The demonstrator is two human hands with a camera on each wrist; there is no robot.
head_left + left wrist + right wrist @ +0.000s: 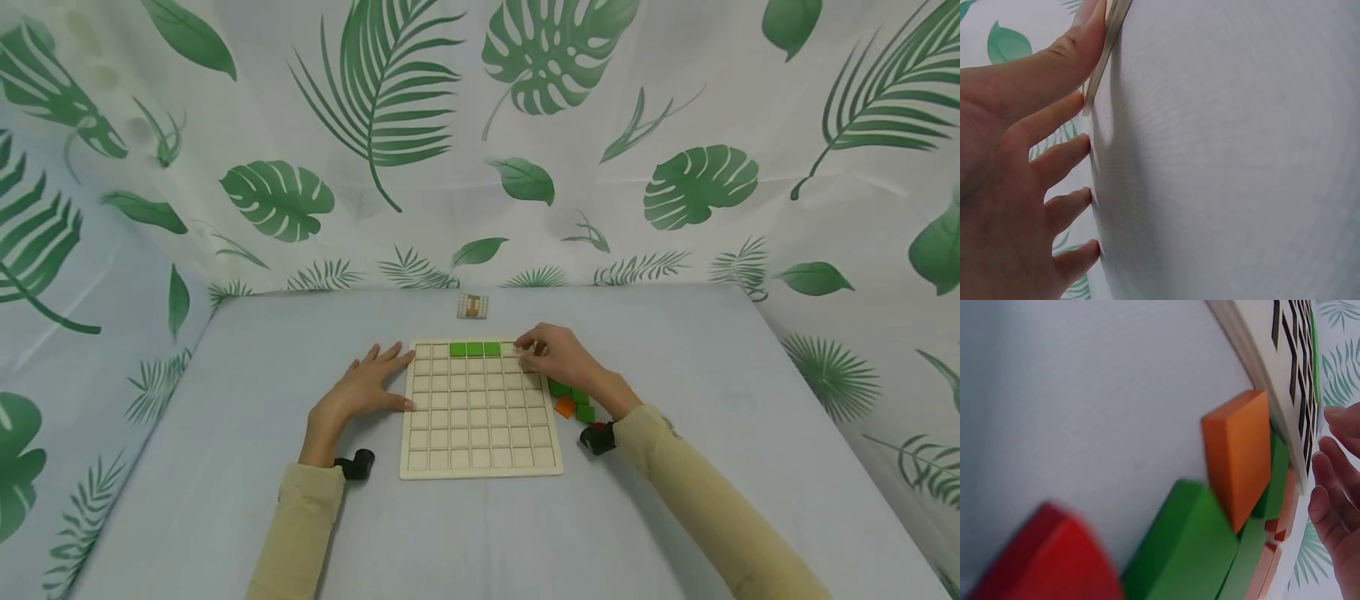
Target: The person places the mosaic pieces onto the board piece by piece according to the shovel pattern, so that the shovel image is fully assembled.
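A pale wooden grid board (480,475) lies on the table, with three green square tiles (475,349) side by side in its top row. My left hand (365,385) is spread at the board's left side; its thumb (1075,53) and index finger touch the edge while the other fingertips rest on the table. Over the board's top right corner is my right hand (558,354), thumb and fingers bent toward the top row. I cannot tell whether a tile is between its fingertips. Loose green tiles (585,413) and an orange tile (566,406) lie beside the board, under the right wrist.
A small pattern card (472,306) lies behind the board near the back of the table. Close to the right wrist camera is a red tile (1050,559), with more orange tiles (1283,506) farther along the pile. A leaf-printed cloth (465,208) hangs behind the table.
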